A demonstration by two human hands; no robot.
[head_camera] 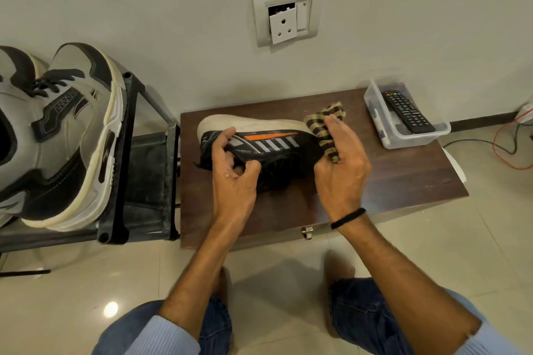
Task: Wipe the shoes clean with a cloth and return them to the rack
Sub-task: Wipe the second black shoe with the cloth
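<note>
**Black shoe (268,144) mid-wipe, not yet racked**

It lies on its side on the table (403,181). The left hand (233,173) grips one end, fingers curled. The right hand (340,170) holds a bunched striped cloth (323,127) against the other end. On the rack (115,210) sit grey shoes (66,135). Judgement: wiping unfinished, return pending.

The shoe (259,138) is lying at the table's (403,181) back-left corner, a tub (386,135) holding a remote (408,111) is sitting at its back-right corner, the rack (118,181) is standing against its left edge
</note>
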